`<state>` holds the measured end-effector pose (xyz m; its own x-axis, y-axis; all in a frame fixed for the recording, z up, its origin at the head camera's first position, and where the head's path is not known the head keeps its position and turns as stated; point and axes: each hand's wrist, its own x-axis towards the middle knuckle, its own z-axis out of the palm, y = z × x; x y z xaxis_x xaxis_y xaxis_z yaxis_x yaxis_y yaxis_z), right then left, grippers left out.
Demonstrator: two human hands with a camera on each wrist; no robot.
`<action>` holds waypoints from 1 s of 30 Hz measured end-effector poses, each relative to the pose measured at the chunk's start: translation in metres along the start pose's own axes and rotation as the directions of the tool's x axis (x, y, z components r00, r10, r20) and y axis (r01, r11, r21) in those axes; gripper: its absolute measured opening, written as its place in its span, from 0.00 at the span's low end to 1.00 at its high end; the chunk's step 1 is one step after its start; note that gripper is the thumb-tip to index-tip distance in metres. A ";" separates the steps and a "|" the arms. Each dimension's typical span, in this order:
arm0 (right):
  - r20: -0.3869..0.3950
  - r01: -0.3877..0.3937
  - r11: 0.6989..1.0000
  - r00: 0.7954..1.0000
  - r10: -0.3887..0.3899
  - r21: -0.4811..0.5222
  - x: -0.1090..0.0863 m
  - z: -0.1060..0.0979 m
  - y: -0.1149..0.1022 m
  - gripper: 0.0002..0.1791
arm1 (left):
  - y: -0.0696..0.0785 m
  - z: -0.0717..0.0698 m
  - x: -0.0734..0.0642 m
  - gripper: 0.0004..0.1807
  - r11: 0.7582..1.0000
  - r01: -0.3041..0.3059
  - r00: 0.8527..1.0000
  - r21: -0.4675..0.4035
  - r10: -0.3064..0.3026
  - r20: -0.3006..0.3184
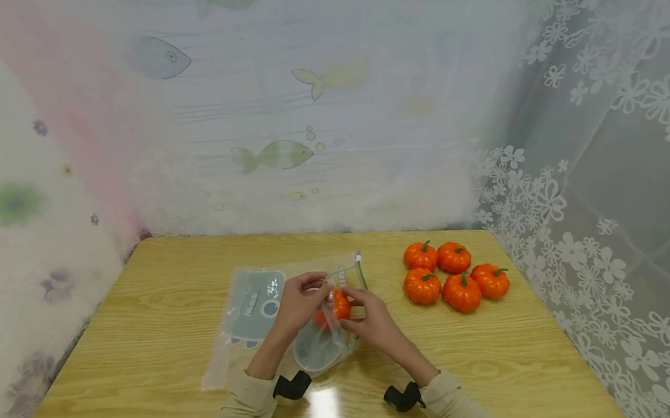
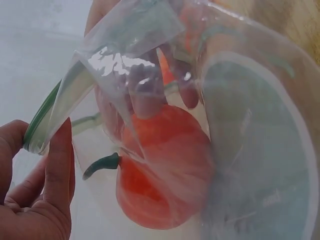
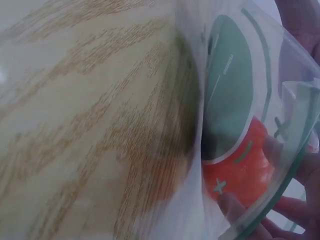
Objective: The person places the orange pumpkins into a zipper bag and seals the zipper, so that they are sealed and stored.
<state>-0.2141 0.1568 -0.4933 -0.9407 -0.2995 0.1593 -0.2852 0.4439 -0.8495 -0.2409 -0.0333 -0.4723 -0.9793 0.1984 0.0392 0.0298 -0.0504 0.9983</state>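
A clear zip bag with a grey-green print stands open-mouthed between the hands. My left hand pinches the bag's mouth near its green zip strip. Inside the bag is a small orange pumpkin, its green stem pointing toward the mouth. My right hand reaches in through the mouth from the right, fingers and thumb on the pumpkin. In the right wrist view, its fingertips show through the plastic against the orange skin. Folds and glare on the plastic partly veil them.
Another clear bag with a blue-grey creature print lies flat on the wooden table, left of and partly under the held one. Several small orange pumpkins cluster at the right. A patterned curtain hangs behind the table.
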 end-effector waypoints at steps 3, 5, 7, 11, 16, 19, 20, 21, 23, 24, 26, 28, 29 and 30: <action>0.024 -0.003 1.000 1.000 0.002 0.025 -0.002 0.000 -0.001 0.33 | -0.001 -0.002 0.000 0.18 1.000 -0.002 1.000 -0.014 0.002 0.002; 0.021 -0.010 0.999 1.000 0.009 0.046 -0.003 0.000 -0.002 0.33 | -0.002 -0.003 0.000 0.18 1.000 -0.006 1.000 -0.022 0.006 0.002; -0.004 -0.009 0.998 1.000 0.009 0.062 -0.005 0.000 -0.003 0.31 | -0.003 -0.004 0.001 0.18 1.000 -0.008 1.000 -0.026 0.008 0.005; -0.109 0.018 0.996 0.994 -0.008 0.089 -0.009 -0.002 -0.002 0.26 | -0.004 -0.004 0.001 0.18 1.000 -0.008 1.000 -0.021 0.008 -0.004; -0.263 0.076 0.988 0.964 -0.038 0.132 -0.011 -0.006 0.006 0.18 | -0.004 -0.004 0.001 0.17 0.999 0.012 1.000 -0.041 -0.013 -0.019; -0.310 0.063 0.982 0.951 -0.004 0.179 -0.014 -0.010 0.010 0.17 | -0.004 -0.004 0.001 0.17 0.999 0.024 0.999 -0.036 -0.025 -0.023; -0.314 0.048 0.978 0.949 0.018 0.202 -0.015 -0.012 0.011 0.18 | -0.004 -0.004 0.001 0.17 0.999 0.032 0.999 -0.032 -0.033 -0.025; -0.312 0.025 0.973 0.949 0.049 0.228 -0.016 -0.013 0.012 0.18 | -0.005 -0.004 0.001 0.17 0.999 0.042 0.999 -0.025 -0.042 -0.028; -0.302 -0.012 0.961 0.948 0.099 0.277 -0.019 -0.016 0.015 0.18 | -0.005 -0.004 0.001 0.18 0.998 0.060 0.998 -0.006 -0.060 -0.036; -0.296 -0.031 0.953 0.947 0.124 0.301 -0.021 -0.017 0.016 0.19 | -0.005 -0.004 0.001 0.18 0.998 0.069 0.997 0.003 -0.068 -0.038; -0.285 -0.053 0.943 0.946 0.153 0.329 -0.024 -0.019 0.019 0.19 | -0.005 -0.005 0.002 0.19 0.996 0.085 0.996 0.013 -0.084 -0.038; -0.287 -0.064 0.938 0.943 0.169 0.342 -0.028 -0.021 0.024 0.19 | -0.006 -0.005 0.002 0.19 0.995 0.098 0.995 0.023 -0.097 -0.038; -0.294 -0.068 0.935 0.939 0.178 0.349 -0.029 -0.023 0.026 0.19 | -0.006 -0.005 0.001 0.18 0.994 0.104 0.994 0.026 -0.103 -0.036; -0.306 -0.074 0.932 0.933 0.191 0.355 -0.031 -0.024 0.028 0.19 | -0.007 -0.006 0.001 0.18 0.993 0.111 0.993 0.029 -0.110 -0.037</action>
<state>-0.1976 0.1989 -0.5100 -0.9881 0.0637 0.1403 -0.1307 0.1366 -0.9820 -0.2436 -0.0383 -0.4794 -0.9833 0.1667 -0.0726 -0.0735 0.0007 0.9973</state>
